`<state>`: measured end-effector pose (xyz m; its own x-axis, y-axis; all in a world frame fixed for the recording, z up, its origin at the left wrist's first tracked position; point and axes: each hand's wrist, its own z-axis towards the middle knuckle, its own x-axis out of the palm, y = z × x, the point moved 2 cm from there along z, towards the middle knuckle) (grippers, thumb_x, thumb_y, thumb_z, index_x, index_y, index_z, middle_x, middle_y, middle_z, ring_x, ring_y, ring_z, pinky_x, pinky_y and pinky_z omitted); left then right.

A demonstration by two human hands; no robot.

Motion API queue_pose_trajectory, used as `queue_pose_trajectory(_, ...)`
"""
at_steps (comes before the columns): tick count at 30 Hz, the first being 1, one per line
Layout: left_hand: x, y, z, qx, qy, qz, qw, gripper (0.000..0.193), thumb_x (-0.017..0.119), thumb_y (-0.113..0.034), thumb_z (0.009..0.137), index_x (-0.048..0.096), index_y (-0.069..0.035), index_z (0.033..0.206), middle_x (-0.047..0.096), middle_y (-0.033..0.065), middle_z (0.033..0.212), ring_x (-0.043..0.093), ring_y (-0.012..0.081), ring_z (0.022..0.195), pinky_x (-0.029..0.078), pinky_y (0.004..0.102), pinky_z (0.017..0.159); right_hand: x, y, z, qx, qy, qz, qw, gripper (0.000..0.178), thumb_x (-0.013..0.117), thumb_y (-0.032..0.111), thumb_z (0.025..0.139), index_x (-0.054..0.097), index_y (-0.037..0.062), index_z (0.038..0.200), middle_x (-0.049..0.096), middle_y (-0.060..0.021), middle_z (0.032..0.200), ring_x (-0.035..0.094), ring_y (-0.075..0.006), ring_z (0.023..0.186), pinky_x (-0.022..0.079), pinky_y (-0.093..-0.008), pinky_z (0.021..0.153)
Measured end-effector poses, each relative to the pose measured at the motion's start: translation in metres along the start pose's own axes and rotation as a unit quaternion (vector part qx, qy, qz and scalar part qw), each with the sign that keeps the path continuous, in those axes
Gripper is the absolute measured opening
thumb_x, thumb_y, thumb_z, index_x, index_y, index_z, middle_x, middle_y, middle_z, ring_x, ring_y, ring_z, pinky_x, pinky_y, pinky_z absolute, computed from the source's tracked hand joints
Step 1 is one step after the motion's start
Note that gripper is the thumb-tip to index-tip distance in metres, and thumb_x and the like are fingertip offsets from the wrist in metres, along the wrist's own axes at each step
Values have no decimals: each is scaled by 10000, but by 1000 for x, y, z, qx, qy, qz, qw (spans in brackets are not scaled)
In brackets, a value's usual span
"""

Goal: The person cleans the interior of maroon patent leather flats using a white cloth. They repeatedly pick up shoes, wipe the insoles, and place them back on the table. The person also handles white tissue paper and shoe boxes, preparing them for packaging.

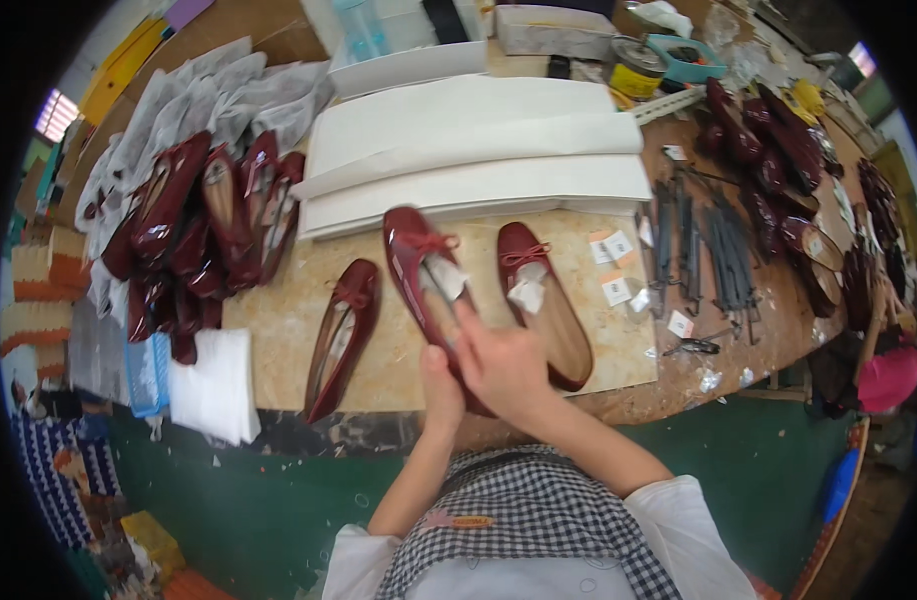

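Note:
A dark red glossy ballet flat [407, 255] with a bow is held at a tilt over the near middle of the table, white paper stuffed in its toe. Around its heel end, my left hand [442, 388] is closed along the left side. My right hand [509, 368] is closed at the opening, its fingertips reaching inside; what they press there is hidden. Just right of it lies a matching ballet flat [574, 340] with white paper showing inside. Another dark red flat [347, 325] lies tipped on its side to the left.
Stacked white paper sheets [469, 150] lie beyond the shoes. A heap of red flats [189, 230] sits at left, near a folded white cloth [214, 385]. At right are dark metal strips [724, 250], small white labels [617, 290] and more red shoes [769, 150]. Another person [884, 370] is at far right.

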<state>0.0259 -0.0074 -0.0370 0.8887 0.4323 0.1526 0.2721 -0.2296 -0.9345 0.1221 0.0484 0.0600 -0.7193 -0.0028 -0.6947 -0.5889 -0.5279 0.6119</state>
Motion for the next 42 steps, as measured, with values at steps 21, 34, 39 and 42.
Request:
queue_pose_trajectory(21, 47, -2, 19, 56, 126, -25, 990, 625, 535, -238, 855, 337, 54, 1372, 579, 192, 1158, 633, 290, 875, 540, 350, 738, -170, -293, -41, 317, -102, -268, 904, 228, 583, 244, 821, 682, 40, 847, 661, -187, 805, 634, -385, 765, 506, -452, 691)
queue_pose_trajectory(34, 6, -28, 29, 18, -3, -135, 991, 603, 377, -483, 938, 427, -14, 1314, 536, 140, 1259, 531, 241, 1139, 411, 366, 972, -89, -39, -19, 202, 143, 205, 947, 342, 614, 128, 855, 595, 59, 1190, 476, -113, 541, 416, -146, 451, 360, -313, 462)
queue_pose_trajectory(39, 1, -32, 23, 110, 17, -77, 991, 605, 382, -449, 942, 400, 23, 1321, 536, 143, 1215, 531, 221, 1091, 407, 333, 944, -65, -17, 0, 165, 191, 249, 935, 317, 527, 98, 915, 576, 41, 1222, 400, -39, 534, 376, -99, 461, 319, -257, 445)
queue_pose_trajectory(42, 0, -33, 20, 111, 34, -60, 991, 670, 414, -478, 922, 369, 40, 1344, 515, 143, 1235, 509, 216, 1111, 396, 324, 948, -60, -13, 4, 142, 144, 228, 952, 309, 522, 85, 921, 582, 22, 1217, 396, -2, 508, 367, -64, 449, 307, -239, 434)
